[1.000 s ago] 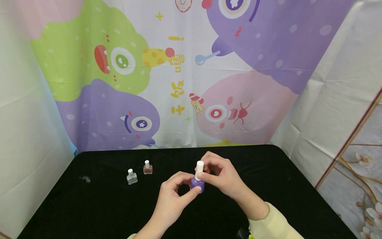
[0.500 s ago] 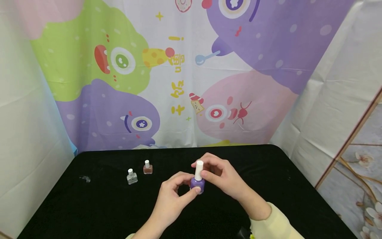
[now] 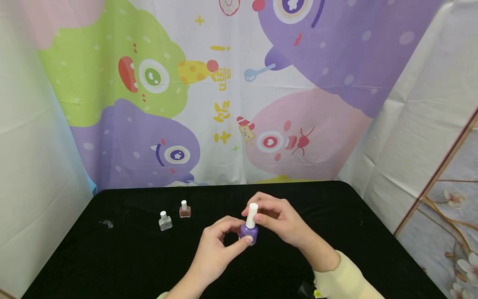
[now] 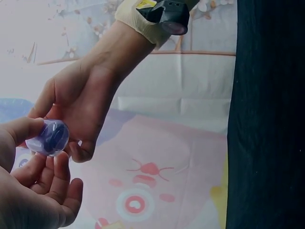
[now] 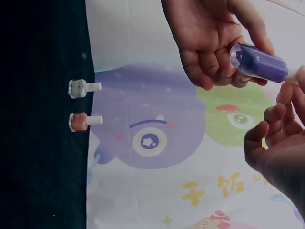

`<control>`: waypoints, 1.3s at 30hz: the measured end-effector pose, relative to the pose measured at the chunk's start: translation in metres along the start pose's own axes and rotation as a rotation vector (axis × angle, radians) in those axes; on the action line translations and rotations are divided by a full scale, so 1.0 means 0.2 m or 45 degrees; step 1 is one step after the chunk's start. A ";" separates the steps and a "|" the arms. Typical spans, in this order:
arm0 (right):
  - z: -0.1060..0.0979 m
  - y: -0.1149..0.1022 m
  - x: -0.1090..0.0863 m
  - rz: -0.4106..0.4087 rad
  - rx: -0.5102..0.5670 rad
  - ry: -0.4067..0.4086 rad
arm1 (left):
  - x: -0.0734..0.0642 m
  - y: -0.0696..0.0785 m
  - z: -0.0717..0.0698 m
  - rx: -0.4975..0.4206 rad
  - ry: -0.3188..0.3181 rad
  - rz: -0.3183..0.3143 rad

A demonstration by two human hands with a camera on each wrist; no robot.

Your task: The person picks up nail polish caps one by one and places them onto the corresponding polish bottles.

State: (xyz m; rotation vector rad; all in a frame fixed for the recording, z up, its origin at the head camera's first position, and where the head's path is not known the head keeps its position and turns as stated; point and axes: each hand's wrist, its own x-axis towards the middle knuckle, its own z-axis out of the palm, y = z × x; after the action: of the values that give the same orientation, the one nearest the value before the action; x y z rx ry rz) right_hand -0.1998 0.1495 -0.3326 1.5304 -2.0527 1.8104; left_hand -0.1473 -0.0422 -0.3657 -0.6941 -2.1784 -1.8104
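A bottle of purple nail polish (image 3: 248, 233) with a tall white cap (image 3: 252, 215) is held up over the black table, tilted slightly right. My left hand (image 3: 218, 249) pinches its glass body between thumb and fingers. At the cap is my right hand (image 3: 285, 220), its thumb on the near right side and its fingers behind. In the right wrist view the purple bottle (image 5: 262, 64) lies between both hands, the cap end at the right fingers. The left wrist view shows the bottle's round base (image 4: 55, 137), and there the cap is hidden.
On the black table (image 3: 130, 257), toward the back left, stand a clear nail polish bottle (image 3: 165, 223) and a brownish-pink one (image 3: 184, 211), both white-capped. A pale smudge (image 3: 106, 224) marks the cloth further left. Behind the table hangs a cartoon curtain (image 3: 224, 166).
The bottle has shifted a little right, and its cap has gone from nearly upright to leaning right. My right fingers have changed their place on the cap slightly.
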 end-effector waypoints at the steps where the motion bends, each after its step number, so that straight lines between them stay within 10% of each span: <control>1: 0.00 0.00 0.00 -0.008 -0.005 0.006 | 0.00 0.00 0.00 0.001 0.001 -0.005; 27: 0.07 -0.04 0.01 0.142 -0.111 0.352 | 0.01 0.02 0.02 0.088 0.137 -0.074; 39: 0.00 -0.03 0.00 0.139 0.035 0.034 | 0.01 0.01 0.00 0.038 -0.012 0.010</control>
State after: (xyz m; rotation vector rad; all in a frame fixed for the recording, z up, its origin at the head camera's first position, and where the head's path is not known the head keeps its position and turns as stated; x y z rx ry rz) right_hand -0.1962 0.1510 -0.3278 1.4181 -2.1483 1.8921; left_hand -0.1476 -0.0417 -0.3622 -0.7051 -2.2010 -1.7701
